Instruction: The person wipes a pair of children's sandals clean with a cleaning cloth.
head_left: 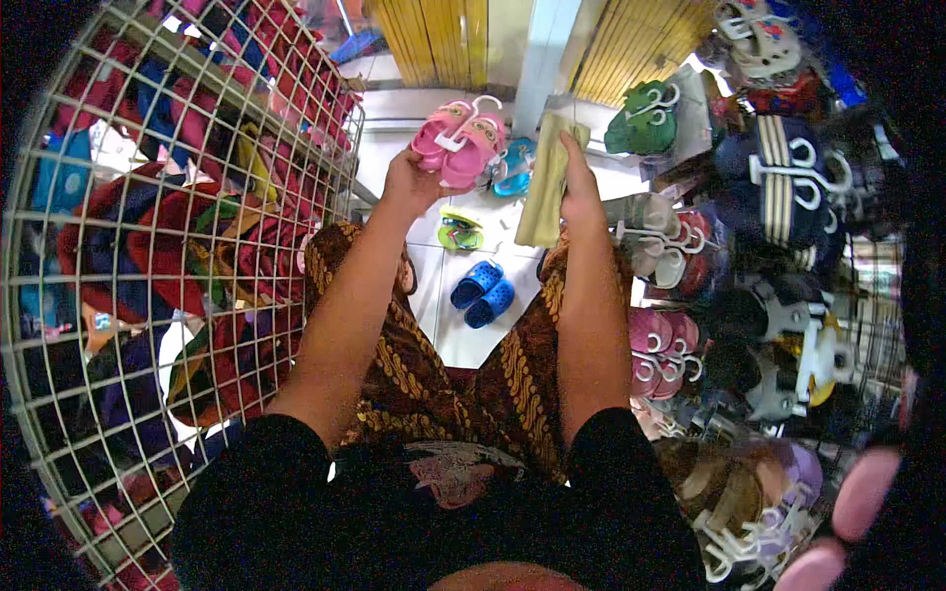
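Note:
My left hand [414,183] is closed around the near side of a pair of pink children's clogs [469,164], which have a white plastic hanger [455,136] through them. In my right hand [581,187] is a folded pale yellow-green cloth [540,202], held upright with the thumb along its edge. The clogs and the cloth are apart, raised over the floor. Below them on the white tiles lie blue clogs [483,294] and lime-green footwear [460,229]. Light-blue footwear [513,167] shows between my hands, partly covered by the cloth.
A white wire grid [197,207] with colourful goods behind it rises close on my left. On the right hang many shoes on white hangers, including green clogs [645,116], pink clogs [662,345] and dark striped footwear [788,182]. Yellow slatted panels [424,44] stand ahead.

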Demonstrator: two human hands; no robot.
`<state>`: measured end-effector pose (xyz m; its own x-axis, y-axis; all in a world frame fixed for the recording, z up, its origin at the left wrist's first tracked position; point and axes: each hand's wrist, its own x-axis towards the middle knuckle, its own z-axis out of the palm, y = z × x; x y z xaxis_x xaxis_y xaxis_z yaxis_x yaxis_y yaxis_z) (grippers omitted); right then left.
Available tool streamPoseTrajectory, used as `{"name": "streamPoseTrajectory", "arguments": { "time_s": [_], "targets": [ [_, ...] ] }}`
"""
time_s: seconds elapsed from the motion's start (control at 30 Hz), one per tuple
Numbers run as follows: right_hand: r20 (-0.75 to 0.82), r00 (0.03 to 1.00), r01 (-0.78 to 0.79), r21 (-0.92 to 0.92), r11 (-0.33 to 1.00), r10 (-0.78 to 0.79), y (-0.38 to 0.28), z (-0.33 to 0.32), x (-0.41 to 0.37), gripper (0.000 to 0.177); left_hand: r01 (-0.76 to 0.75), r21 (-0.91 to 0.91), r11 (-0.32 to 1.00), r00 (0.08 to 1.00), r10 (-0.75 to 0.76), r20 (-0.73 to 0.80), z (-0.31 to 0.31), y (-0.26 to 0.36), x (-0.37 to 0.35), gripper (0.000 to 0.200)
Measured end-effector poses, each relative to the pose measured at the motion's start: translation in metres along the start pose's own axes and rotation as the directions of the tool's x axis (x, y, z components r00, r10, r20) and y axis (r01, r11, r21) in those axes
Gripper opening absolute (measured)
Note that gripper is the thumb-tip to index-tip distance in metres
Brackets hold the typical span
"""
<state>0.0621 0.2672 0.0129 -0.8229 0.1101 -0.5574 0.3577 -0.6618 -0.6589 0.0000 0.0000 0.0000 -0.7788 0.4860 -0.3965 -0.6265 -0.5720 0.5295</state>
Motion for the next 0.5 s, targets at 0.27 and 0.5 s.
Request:
{"name": "streamPoseTrajectory", "arguments": {
  "time_s": [0.27, 0.5],
  "targets": [
    [0.117, 0.993, -0.01, 0.138, 0.99, -0.006, 0.032, 0.028, -0.197, 0.039, 0.067, -0.099, 0.993, 0.969, -0.042, 0.244, 0.063, -0.023, -0.176, 0.045],
    [0.099, 0.994, -0.08, 0.266, 0.961, 0.056, 0.096, -0.002, -0.268, 0.038, 0.237, 0.027, 0.971, 0.89, -0.228, 0.395, 0.053, -0.044, -0.245, 0.05]
  ]
}}
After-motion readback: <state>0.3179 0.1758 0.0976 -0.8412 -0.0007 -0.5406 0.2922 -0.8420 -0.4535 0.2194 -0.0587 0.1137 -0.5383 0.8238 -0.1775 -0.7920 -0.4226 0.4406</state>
